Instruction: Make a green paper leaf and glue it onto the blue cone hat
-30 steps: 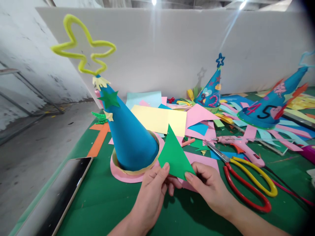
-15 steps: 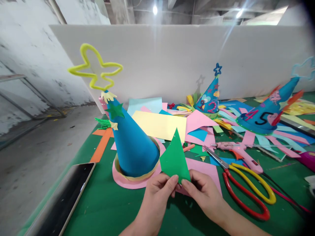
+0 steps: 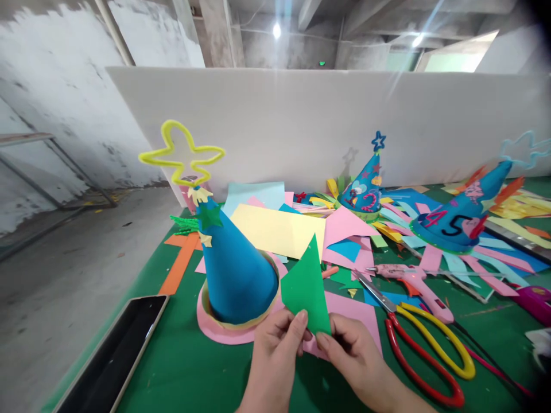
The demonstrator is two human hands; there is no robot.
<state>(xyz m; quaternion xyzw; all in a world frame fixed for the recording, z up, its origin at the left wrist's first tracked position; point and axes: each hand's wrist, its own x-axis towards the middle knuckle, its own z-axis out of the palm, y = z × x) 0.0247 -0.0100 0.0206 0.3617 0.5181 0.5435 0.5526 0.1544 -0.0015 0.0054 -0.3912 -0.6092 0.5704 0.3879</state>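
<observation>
Between my two hands a pointed piece of green paper (image 3: pixel 305 285) stands with its tip up. My left hand (image 3: pixel 279 344) pinches its lower left edge with thumb and fingers. On the lower right corner, my right hand (image 3: pixel 350 350) is closed in the same way. Just left of the paper stands a blue cone hat (image 3: pixel 239 269) with a pink brim (image 3: pixel 206 331). It carries a green star (image 3: pixel 209 215), small cream pieces and a yellow fuzzy star outline (image 3: pixel 169 154) on top. Scissors (image 3: pixel 424 350) with red and yellow handles lie right of my right hand.
A phone (image 3: pixel 116 350) lies at the table's left edge. Farther right are a pink glue gun (image 3: pixel 419 281) with its cord and a decorated blue hat (image 3: pixel 460 218); another small hat (image 3: pixel 364 186) stands behind. Paper scraps (image 3: pixel 275 223) spread before a white board (image 3: pixel 275 126).
The view has tilted up slightly, so things on the table sit lower. The green paper has turned a little in my hands; both still hold it.
</observation>
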